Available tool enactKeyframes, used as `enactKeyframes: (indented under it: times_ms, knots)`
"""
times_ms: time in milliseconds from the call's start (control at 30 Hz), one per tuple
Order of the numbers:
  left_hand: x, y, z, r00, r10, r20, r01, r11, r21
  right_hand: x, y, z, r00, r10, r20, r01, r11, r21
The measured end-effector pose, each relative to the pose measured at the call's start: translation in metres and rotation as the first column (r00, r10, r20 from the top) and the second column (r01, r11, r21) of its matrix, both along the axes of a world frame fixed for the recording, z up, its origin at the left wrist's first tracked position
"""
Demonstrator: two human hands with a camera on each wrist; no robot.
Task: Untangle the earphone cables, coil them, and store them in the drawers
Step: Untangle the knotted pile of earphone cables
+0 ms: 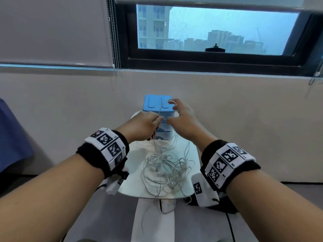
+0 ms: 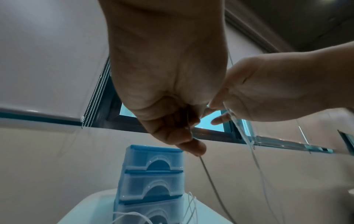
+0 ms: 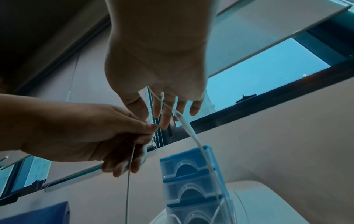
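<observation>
Your left hand (image 1: 146, 125) pinches one thin white earphone cable (image 1: 156, 144) above the tangled pile on the white table (image 1: 193, 155), right hand (image 1: 181, 117) spread with cable draped across its fingers, blue plastic drawer unit (image 1: 158, 105) just beyond.

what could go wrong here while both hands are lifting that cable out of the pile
1. The cable pinched in the left hand runs down into the tangle; pulling up may tighten knots or drag the whole pile.
2. Loops hang over the table front edge, so earphones could slide off.
3. Strands trail across the drawers; a tug by the right hand, where a strand crosses spread fingers, might tip them.
</observation>
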State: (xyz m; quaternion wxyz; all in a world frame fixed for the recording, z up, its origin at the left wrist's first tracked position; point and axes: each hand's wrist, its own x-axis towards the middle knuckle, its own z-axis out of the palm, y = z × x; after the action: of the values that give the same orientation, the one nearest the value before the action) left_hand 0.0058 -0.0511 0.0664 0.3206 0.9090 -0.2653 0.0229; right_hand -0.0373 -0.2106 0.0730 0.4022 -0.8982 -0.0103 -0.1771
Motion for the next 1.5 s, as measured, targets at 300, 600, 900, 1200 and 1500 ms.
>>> enactKeyframes:
  times_ms: [300, 600, 900, 1200, 1500]
  knots:
    - [-0.005, -0.001, 0.001, 0.958, -0.116, -0.263, 0.067, 0.980, -0.188, -0.010, 0.008, 0.022, 0.989, 0.119, -0.086, -0.110, 0.988, 0.110]
    - [-0.018, 0.011, -0.028, 0.906, -0.163, -0.392, 0.151, 0.987, -0.062, -0.024, 0.003, 0.021, 0.971, 0.199, 0.132, -0.237, 0.725, 0.646]
    - [-0.015, 0.009, 0.020, 0.996, -0.035, -0.087, -0.009, 0.887, -0.461, -0.012, -0.001, -0.014, 0.997, -0.003, -0.073, 0.018, 0.978, 0.210]
    - [-0.033, 0.001, 0.029, 0.983, -0.092, 0.156, 0.174, 0.726, -0.666, -0.016, 0.014, -0.017, 0.992, 0.053, -0.110, -0.060, 0.996, -0.062]
    - [-0.037, 0.006, -0.068, 0.938, -0.256, -0.232, 0.211, 0.956, -0.203, -0.020, 0.008, 0.041, 1.000, -0.012, 0.008, 0.009, 0.952, 0.307]
